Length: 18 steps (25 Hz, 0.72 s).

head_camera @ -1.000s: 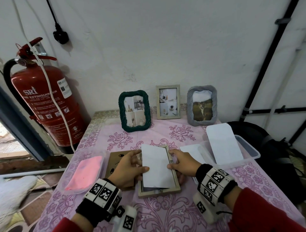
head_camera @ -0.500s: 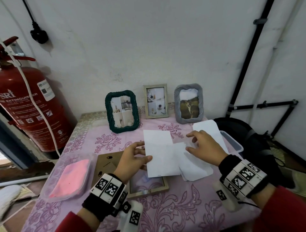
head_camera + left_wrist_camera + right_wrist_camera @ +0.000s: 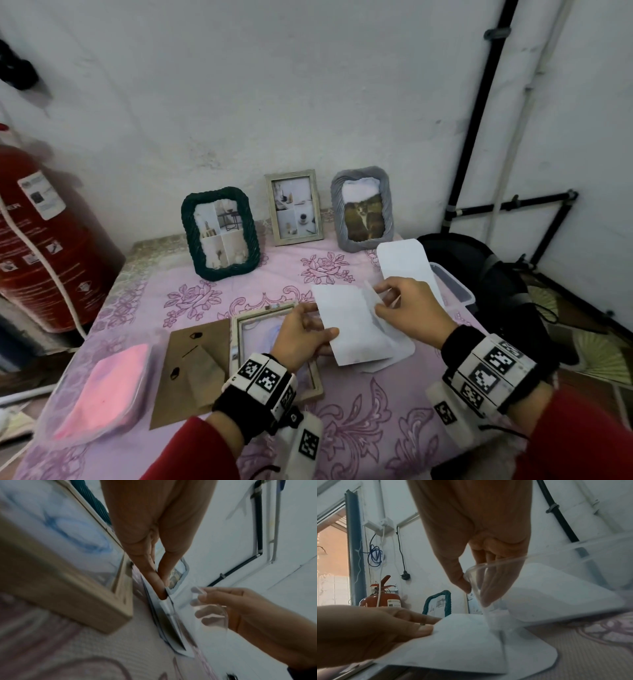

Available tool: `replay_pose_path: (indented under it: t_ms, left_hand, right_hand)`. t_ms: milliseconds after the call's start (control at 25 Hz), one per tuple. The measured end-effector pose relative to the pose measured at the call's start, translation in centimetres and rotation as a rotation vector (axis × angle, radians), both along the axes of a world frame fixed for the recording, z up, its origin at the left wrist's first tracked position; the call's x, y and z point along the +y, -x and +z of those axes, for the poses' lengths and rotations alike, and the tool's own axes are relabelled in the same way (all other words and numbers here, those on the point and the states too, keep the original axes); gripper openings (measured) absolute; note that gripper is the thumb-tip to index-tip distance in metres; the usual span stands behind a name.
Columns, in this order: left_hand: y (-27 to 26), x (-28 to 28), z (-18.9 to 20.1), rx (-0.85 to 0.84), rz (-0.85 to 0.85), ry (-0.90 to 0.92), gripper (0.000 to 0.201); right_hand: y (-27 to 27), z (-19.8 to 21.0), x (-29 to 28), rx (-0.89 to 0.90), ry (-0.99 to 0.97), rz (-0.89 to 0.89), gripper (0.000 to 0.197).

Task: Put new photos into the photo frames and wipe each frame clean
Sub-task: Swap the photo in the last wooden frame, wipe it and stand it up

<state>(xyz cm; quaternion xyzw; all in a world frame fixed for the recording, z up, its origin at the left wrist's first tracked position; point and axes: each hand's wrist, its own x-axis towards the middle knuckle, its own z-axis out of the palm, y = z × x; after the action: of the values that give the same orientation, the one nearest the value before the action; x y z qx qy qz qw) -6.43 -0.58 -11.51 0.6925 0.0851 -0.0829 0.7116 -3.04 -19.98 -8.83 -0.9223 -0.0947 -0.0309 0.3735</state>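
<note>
A pale wooden frame (image 3: 238,325) lies face down on the pink cloth, and its brown backing board (image 3: 191,366) sits to the left. My left hand (image 3: 322,325) pinches a white photo sheet (image 3: 349,325) by its left edge, just right of the frame; the pinch (image 3: 163,588) also shows in the left wrist view. My right hand (image 3: 380,299) pinches the edge of a clear plastic sleeve (image 3: 488,577) over the sheet's right side. More white sheets (image 3: 397,354) lie underneath. A green frame (image 3: 221,233), a wooden frame (image 3: 294,207) and a grey frame (image 3: 363,209) stand at the back.
A pink cloth (image 3: 102,387) lies in a clear tub at the front left. A clear box (image 3: 452,284) with a white sheet (image 3: 404,263) leaning in it stands at the right edge. A red fire extinguisher (image 3: 44,257) stands left of the table, and a dark bag (image 3: 479,260) on the right.
My left hand has lifted the white sheet off the frame and carried it to the right. My right hand left the frame and took hold of the clear sleeve.
</note>
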Motion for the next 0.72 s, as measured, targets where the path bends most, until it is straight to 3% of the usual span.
replay_pose_path:
  t_ms: [160, 400, 560, 720]
  left_hand:
    - [-0.9, -2.0, -1.0, 0.006, -0.017, -0.065, 0.049]
    - [-1.4, -2.0, -1.7, -0.101, -0.081, -0.391, 0.035]
    - [-1.3, -2.0, -1.0, -0.257, -0.067, -0.714, 0.057]
    - [-2.1, -3.4, 0.7, -0.399, -0.014, -0.65, 0.04]
  right_hand:
    - [0.0, -0.4, 0.1, 0.022, 0.0, 0.009, 0.026]
    - [0.5, -1.5, 0.2, 0.039, 0.017, 0.052, 0.027]
    - [0.2, -0.7, 0.4, 0.071, -0.079, 0.046, 0.019]
    - [-1.3, 1.0, -1.1, 0.015, -0.141, -0.016, 0.015]
